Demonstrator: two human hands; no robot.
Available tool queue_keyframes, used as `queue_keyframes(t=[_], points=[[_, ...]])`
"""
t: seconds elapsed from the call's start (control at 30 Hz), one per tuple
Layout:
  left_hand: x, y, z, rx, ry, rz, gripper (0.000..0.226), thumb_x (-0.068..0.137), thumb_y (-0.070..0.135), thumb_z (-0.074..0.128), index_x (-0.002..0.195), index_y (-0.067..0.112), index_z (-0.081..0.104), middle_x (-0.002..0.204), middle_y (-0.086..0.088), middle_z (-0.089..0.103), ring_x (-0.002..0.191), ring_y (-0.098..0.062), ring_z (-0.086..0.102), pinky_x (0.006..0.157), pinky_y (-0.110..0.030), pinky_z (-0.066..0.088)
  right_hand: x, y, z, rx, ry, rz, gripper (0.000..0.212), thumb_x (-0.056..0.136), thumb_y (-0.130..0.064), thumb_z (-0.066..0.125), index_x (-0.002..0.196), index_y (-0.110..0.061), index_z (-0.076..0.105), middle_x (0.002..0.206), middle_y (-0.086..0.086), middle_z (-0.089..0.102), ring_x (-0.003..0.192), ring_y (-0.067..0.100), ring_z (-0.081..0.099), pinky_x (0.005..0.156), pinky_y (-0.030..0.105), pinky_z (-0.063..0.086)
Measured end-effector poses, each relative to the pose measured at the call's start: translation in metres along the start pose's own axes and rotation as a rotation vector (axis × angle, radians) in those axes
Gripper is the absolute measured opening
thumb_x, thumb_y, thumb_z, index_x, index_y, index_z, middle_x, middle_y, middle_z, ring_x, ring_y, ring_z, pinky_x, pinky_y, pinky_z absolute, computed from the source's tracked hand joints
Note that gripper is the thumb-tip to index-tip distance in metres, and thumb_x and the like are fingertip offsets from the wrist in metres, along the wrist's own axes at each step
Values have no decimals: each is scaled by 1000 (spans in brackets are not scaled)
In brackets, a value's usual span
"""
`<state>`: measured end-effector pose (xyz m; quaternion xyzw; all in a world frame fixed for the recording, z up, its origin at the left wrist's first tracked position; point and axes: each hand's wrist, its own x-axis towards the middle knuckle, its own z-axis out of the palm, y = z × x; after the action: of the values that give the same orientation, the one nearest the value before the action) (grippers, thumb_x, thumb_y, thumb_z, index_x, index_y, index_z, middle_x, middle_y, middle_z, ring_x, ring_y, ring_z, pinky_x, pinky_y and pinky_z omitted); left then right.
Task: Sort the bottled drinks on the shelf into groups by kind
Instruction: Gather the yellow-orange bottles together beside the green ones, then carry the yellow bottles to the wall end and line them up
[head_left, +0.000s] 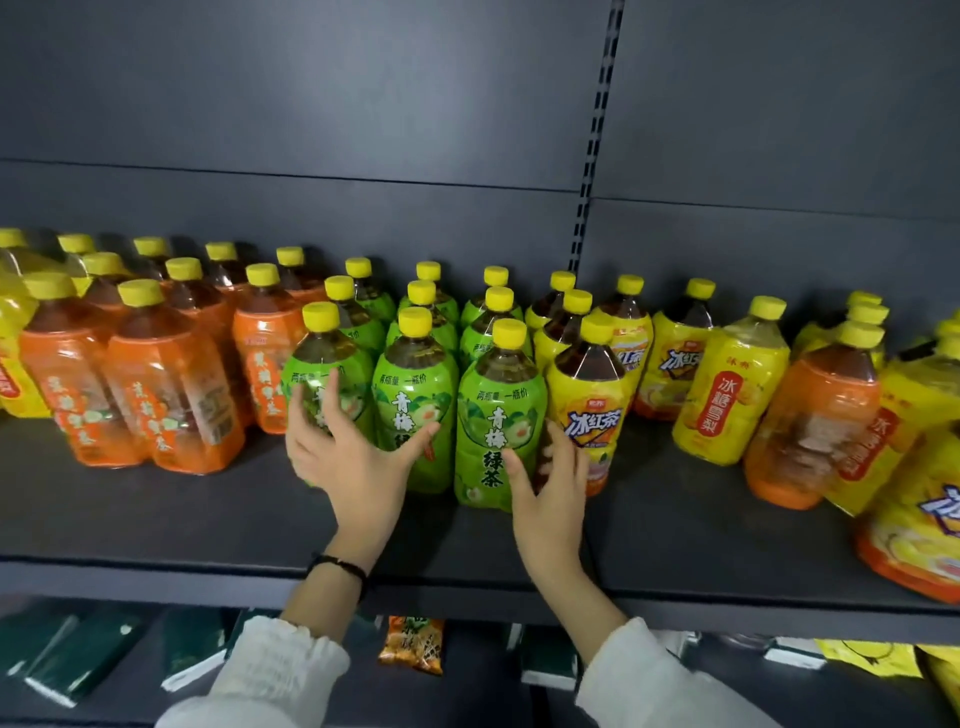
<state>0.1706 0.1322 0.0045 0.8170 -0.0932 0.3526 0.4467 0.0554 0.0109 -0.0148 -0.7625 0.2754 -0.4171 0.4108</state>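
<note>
Green-labelled tea bottles with yellow caps stand in the middle of the dark shelf (156, 519), three in the front row. My left hand (353, 452) lies spread against the left green bottle (311, 364), its thumb reaching across to the middle green bottle (413, 384). My right hand (550, 488) rests at the lower right side of the right green bottle (498, 405), thumb on its front and fingers between it and a yellow iced-tea bottle (592, 410). Orange-labelled bottles (171, 395) are grouped at the left.
To the right stand more yellow iced-tea bottles, a yellow pear-drink bottle (727, 400) and one orange bottle (810, 415). Yellow bottles (914, 499) lean at the far right edge. The lower shelf holds dark green packs (78, 654) and a snack packet (410, 644).
</note>
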Motion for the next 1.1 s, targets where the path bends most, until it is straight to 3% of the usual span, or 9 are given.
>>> queue_keyframes(t=[0.07,0.23,0.4,0.53,0.63,0.73,0.83,0.93,1.1], points=[[9,-10,-3,30,19,-12,121,51,85,61,144,12,33,146,-26,32,129,-46,35,100,-57,33,-1,-4,5,-38,53,-15,63,87,-37,65,141,-21,37,123,1,43,109,20,50,82,35,50],[22,-20,-13,-174,-194,-146,139,47,71,74,152,13,5,153,-21,20,139,-40,23,105,-62,29,-10,-6,17,-228,63,-69,83,80,-36,74,148,-26,26,143,2,35,133,20,39,86,29,48],[24,-21,-13,-170,-187,-138,137,47,67,78,151,11,9,148,-20,28,135,-40,29,97,-64,35,-6,-14,25,-311,123,0,85,81,-38,73,150,-30,24,140,-1,40,124,20,48,66,30,45],[27,-21,-18,-202,-204,-121,133,49,58,83,151,11,12,148,-18,29,136,-37,28,101,-60,33,-8,-11,25,-335,105,-8,82,83,-41,69,151,-31,23,141,-3,39,123,17,47,65,28,42],[28,-33,-23,-333,-211,-104,114,62,35,87,150,13,18,149,-11,30,139,-24,26,112,-42,24,-5,-6,13,-206,113,-48,65,84,-37,70,142,-30,42,129,-3,52,108,14,55,71,33,53],[19,-46,-35,-425,-163,-240,81,73,20,81,140,11,36,136,-10,43,129,-24,40,104,-29,34,0,4,-13,-12,265,-102,31,83,-26,73,113,-23,65,104,-3,60,89,19,63,75,41,55],[-14,-43,-41,-324,-124,-206,55,75,18,79,120,4,49,114,-16,51,112,-32,47,91,-33,36,17,22,-41,57,349,12,44,80,-32,75,119,-23,57,114,-5,50,103,21,56,83,45,53],[-48,-15,-33,-365,-285,-127,46,77,22,77,114,9,53,106,-3,50,106,-24,49,86,-28,36,38,37,-61,100,272,143,70,78,-41,75,138,-24,43,134,3,42,121,24,45,99,46,45],[-77,55,4,-474,-403,-124,65,76,34,77,130,15,45,117,4,41,112,-14,43,93,-30,40,56,42,-69,212,-31,224,56,85,-34,70,135,-22,48,128,5,55,109,17,55,90,35,51]])
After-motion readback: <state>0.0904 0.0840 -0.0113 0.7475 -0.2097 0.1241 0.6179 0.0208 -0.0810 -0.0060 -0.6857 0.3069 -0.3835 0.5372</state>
